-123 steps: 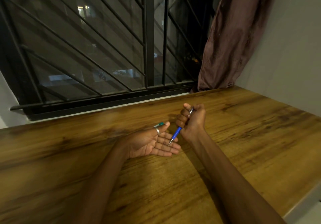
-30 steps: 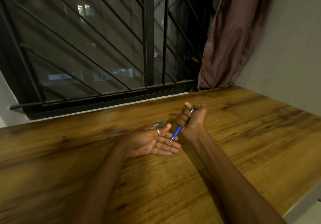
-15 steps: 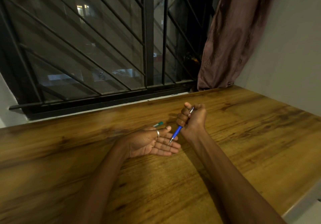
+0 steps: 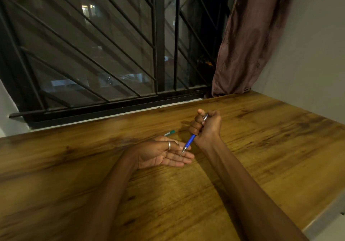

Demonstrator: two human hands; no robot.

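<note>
Wooden desk (image 4: 261, 147) beneath a barred window (image 4: 158, 44): the right grip (image 4: 207, 126) fists round a blue pen (image 4: 190, 141), tip slanting toward 7 o'clock over the flat, palm-up left grip (image 4: 162, 155), with a teal pen (image 4: 169, 132) at its 12 o'clock.

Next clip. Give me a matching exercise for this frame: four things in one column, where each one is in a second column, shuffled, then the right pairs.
Things
1. blue pen
2. ring
3. teal-capped pen
4. curtain

Places
a. lying on the table behind the left hand
b. hanging at the right end of the window
c. gripped in the right hand, tip pointing down at the left hand
d. worn on the left hand

Pairs: 1-c, 2-d, 3-a, 4-b
</note>
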